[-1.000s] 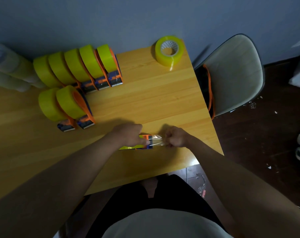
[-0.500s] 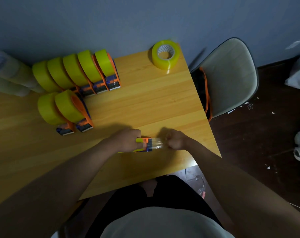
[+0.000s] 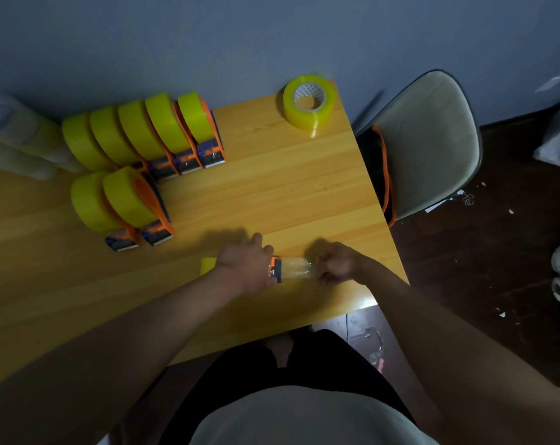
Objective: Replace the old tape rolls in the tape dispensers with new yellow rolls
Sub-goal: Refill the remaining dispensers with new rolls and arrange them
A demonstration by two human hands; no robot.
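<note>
A blue-grey wall [image 3: 208, 43] closes off the far side of the room, and a dark floor [image 3: 496, 252] littered with small white scraps runs along the right. The wooden table [image 3: 288, 187] fills the middle, with a pale chair [image 3: 432, 139] tucked against its right edge. Far left, some pale wrapped rolls [image 3: 18, 139] blur into the shadow; I cannot make out what they are. Seven loaded dispensers [image 3: 143, 136] stand in two rows at the left, and a loose yellow roll [image 3: 309, 101] lies flat at the far right corner. Near the front edge, the left hand [image 3: 246, 268] grips the tape dispenser [image 3: 277, 269], covering most of it; only a yellow sliver shows behind the wrist. The right hand [image 3: 334, 266] has its fingers curled, pinching the clear tape strip [image 3: 296, 268] stretched from the dispenser's mouth.
</note>
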